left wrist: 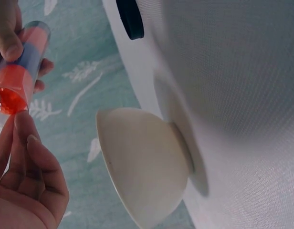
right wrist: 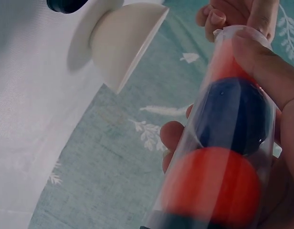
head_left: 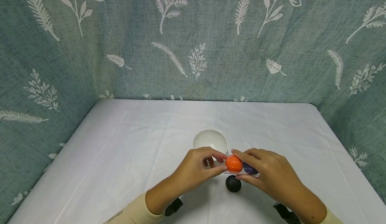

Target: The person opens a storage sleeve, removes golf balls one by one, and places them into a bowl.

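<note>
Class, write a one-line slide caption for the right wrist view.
Right hand grips a clear plastic tube of orange and dark blue balls near a white bowl.

the head view looks forward and down from above the table point(head_left: 120, 157), fairly far back, facing the curtain. the left wrist view sits close beside the white bowl point(left wrist: 142, 167), rolled sideways. the right wrist view is nearer still, probably tilted too, pressed up to the clear tube point(right wrist: 228, 143). all three share bowl and tube.
</note>
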Motion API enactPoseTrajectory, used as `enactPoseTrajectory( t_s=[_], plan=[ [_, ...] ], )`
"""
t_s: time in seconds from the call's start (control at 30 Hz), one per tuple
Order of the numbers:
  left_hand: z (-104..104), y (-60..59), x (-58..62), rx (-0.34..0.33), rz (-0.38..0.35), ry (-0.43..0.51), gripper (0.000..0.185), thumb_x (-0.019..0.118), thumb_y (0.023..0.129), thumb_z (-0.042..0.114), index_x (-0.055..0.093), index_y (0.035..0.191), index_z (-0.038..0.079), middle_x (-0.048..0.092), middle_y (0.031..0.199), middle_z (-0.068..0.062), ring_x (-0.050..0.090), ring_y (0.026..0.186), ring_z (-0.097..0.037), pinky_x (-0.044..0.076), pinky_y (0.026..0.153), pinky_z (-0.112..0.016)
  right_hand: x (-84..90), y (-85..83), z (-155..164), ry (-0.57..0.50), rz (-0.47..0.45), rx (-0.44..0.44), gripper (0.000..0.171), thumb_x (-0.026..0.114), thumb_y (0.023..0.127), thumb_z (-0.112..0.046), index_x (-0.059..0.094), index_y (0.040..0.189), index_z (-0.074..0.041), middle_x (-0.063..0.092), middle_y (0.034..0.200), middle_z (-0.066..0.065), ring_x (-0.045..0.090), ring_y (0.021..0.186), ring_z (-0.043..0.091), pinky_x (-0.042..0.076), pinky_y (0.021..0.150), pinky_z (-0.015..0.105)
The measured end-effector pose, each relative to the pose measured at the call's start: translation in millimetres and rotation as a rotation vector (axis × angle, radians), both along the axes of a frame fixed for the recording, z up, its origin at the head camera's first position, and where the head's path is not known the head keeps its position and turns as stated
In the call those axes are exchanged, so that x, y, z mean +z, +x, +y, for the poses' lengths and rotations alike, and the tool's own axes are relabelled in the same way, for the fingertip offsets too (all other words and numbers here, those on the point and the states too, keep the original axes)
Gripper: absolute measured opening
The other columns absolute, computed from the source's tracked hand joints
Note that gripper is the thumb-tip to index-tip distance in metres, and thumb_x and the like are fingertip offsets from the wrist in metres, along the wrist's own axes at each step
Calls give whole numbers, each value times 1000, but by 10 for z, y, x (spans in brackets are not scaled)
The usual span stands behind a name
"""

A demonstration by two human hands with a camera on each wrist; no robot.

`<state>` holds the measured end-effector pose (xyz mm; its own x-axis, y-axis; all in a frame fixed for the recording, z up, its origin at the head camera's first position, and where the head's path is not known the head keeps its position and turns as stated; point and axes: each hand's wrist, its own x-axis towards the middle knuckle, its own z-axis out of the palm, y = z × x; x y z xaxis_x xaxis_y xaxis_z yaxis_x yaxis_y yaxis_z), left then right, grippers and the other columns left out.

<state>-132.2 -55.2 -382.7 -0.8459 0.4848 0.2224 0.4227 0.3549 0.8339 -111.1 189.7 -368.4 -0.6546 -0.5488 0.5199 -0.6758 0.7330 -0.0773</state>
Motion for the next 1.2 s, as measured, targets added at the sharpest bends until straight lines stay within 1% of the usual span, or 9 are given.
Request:
enactPoseTrajectory(
  t_s=[0.13, 0.37, 0.5, 0.67, 0.77, 0.9, 0.97, 1.0, 1.2],
  plan=[
    [7, -6, 9, -13, -7, 2, 24, 78, 89, 30, 75, 111, 22, 72, 98, 7, 61, 77, -3, 56, 72, -22, 29, 10, 8, 15, 7, -8, 66, 40, 87, -70, 68, 129, -27, 70, 97, -4, 64, 72, 8, 57, 62, 26],
    [37, -13, -14, -25, -9, 20, 24, 78, 89, 29, 75, 111, 21, 73, 98, 4, 61, 77, -2, 56, 72, -23, 57, 28, 28, 19, 18, -19, 64, 44, 87, -70, 68, 129, -28, 71, 95, -4, 63, 72, 9, 56, 61, 26],
    [51, -4, -22, -18, -3, 10, 25, 78, 89, 30, 75, 111, 21, 73, 97, 5, 61, 75, -1, 55, 71, -23, 52, 38, 27, 20, 32, -21, 65, 40, 88, -70, 68, 128, -28, 71, 94, -4, 64, 72, 10, 57, 61, 27],
    [47, 8, -19, -2, -4, -3, 24, 78, 88, 30, 75, 110, 21, 73, 96, 5, 61, 74, -1, 55, 71, -24, 45, 35, 23, 29, 36, -20, 64, 44, 87, -70, 68, 129, -29, 71, 94, -3, 65, 72, 10, 58, 62, 28],
    [43, 10, -24, 0, -11, -4, 24, 78, 88, 30, 75, 110, 21, 73, 96, 5, 61, 74, -2, 56, 71, -25, 48, 34, 21, 40, 38, -24, 60, 59, 84, -68, 68, 128, -29, 71, 95, -4, 65, 73, 11, 58, 63, 29],
    [40, 12, -41, -4, -15, -3, 24, 78, 88, 30, 76, 110, 20, 73, 96, 3, 61, 74, -2, 56, 71, -26, 54, 34, 3, 53, 58, -18, 69, 91, 64, -48, 70, 126, -27, 71, 95, -5, 65, 74, 10, 57, 63, 29],
    [38, 13, -48, -5, -13, -1, 24, 78, 88, 29, 76, 110, 19, 74, 97, 2, 60, 74, -1, 56, 72, -25, 56, 35, -9, 56, 71, -14, 76, 95, 54, -39, 71, 125, -27, 72, 96, -5, 65, 75, 11, 57, 63, 29],
    [37, 13, -52, -6, -10, 0, 24, 78, 88, 29, 76, 109, 19, 74, 97, 2, 60, 74, -1, 56, 71, -25, 57, 36, -14, 58, 77, -13, 77, 95, 52, -38, 71, 124, -26, 72, 96, -5, 65, 75, 11, 57, 64, 30],
    [32, 19, -60, 2, 2, 11, 23, 79, 88, 28, 76, 108, 19, 74, 96, 4, 60, 74, 0, 55, 70, -23, 61, 28, -41, 67, 122, -5, 75, 96, 52, -35, 72, 122, -25, 73, 97, -3, 67, 80, 17, 56, 73, 37]
  ],
)
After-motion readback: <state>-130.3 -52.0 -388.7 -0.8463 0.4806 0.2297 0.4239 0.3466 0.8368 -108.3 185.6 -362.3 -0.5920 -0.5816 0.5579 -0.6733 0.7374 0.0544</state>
